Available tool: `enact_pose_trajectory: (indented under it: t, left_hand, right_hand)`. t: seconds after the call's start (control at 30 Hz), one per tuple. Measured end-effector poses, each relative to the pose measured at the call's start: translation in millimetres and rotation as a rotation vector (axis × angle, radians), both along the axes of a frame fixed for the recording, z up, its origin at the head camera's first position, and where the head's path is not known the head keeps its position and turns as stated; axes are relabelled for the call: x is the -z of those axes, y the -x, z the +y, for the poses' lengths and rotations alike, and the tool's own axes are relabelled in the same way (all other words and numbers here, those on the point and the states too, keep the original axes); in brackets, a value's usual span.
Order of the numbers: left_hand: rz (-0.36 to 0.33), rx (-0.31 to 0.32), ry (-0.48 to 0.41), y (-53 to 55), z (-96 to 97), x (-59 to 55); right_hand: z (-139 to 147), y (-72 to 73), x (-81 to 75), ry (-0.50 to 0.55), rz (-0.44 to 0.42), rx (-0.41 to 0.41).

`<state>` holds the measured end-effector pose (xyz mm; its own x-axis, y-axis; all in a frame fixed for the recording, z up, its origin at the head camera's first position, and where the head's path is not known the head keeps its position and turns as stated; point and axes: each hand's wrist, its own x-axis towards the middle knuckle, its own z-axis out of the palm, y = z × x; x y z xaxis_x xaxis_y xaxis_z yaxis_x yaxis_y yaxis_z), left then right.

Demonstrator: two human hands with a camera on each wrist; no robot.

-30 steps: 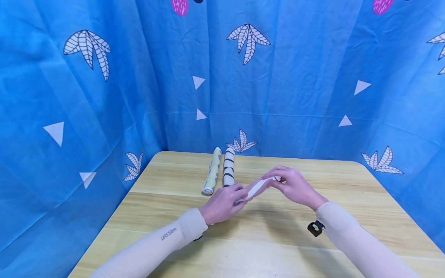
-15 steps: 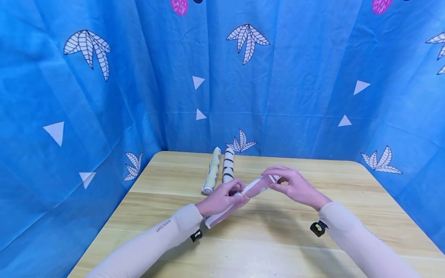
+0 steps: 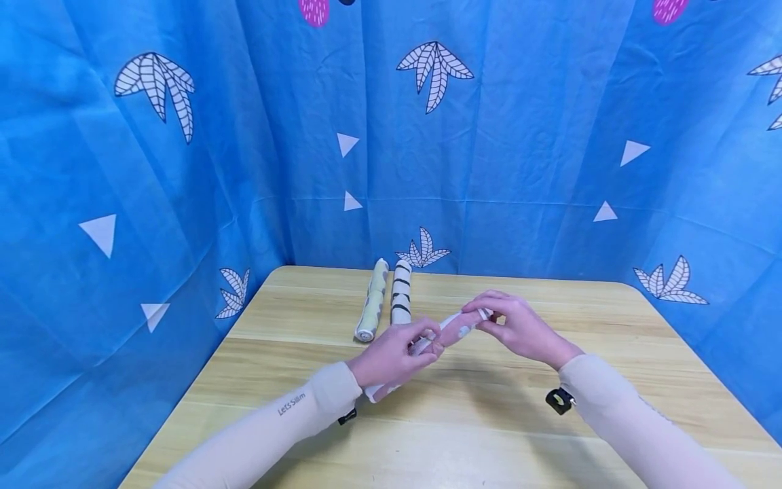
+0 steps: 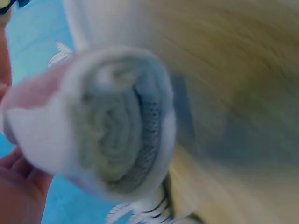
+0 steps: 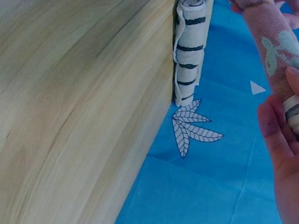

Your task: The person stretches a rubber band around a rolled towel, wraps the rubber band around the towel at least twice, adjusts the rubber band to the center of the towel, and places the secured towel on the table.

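A pink rolled towel [image 3: 455,331] with white edges and pale patches is held at a slant above the table. My left hand [image 3: 391,354] grips its nearer part between thumb and fingers, and the near end sticks out under the palm. At the far end, my right hand [image 3: 519,329] pinches the roll, with the thumb below and fingers above. The left wrist view shows the spiral end of the rolled towel [image 4: 112,126] up close, a little blurred. In the right wrist view, a pale green pattern marks the pink rolled towel [image 5: 268,42] beside the right fingers.
Two more rolls lie side by side on the wooden table [image 3: 550,421], beyond my left hand: a yellow-green roll [image 3: 373,302] and a white roll with black stripes [image 3: 401,292], whose near end is partly hidden. A blue patterned curtain [image 3: 525,136] surrounds the table's back and sides.
The rolled towel has turned in my hands, so more pink surface shows now than its white edge. Its near end has come into sight below my left hand. My right hand has barely moved.
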<state>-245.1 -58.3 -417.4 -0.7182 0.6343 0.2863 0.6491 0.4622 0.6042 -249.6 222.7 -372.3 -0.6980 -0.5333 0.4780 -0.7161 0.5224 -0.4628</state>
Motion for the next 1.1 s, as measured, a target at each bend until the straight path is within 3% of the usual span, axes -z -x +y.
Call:
enact_pose_trajectory:
  t: [0.1,0.17,0.23,0.33,0.5,0.7,0.87,0.97,1.1]
  left_hand:
    - [0.25,-0.026,0.113,-5.2,2.1,-0.2]
    - [0.372,-0.028,0.149,-6.5,3.6,0.4]
    - [0.449,-0.036,0.16,-6.7,5.4,1.3]
    - [0.495,-0.063,0.181,-5.6,7.9,3.4]
    - [0.525,-0.087,0.221,-3.5,11.0,6.9]
    - [0.57,-0.033,0.251,1.3,7.3,8.5]
    - [0.396,0.029,0.164,2.9,0.8,5.6]
    - [0.319,0.005,0.084,1.6,0.1,0.2]
    - [0.307,-0.069,0.089,1.2,2.8,-1.3]
  right_hand:
    - [0,0.3,1.3,0.0,0.019,0.011]
    - [-1,0.6,1.9,0.002,0.034,0.024]
    - [-2,0.9,2.2,0.004,0.046,0.039]
    - [-4,1.1,1.4,0.0,0.061,0.055]
    - [-7,1.7,1.1,-0.02,0.047,0.076]
    - [-4,1.9,0.4,-0.01,-0.009,0.103]
    - [1,1.8,-2.9,0.043,-0.093,0.115]
    - [3,0.8,-7.0,0.054,-0.145,0.129]
    - [1,-1.6,-8.6,0.061,-0.242,0.165]
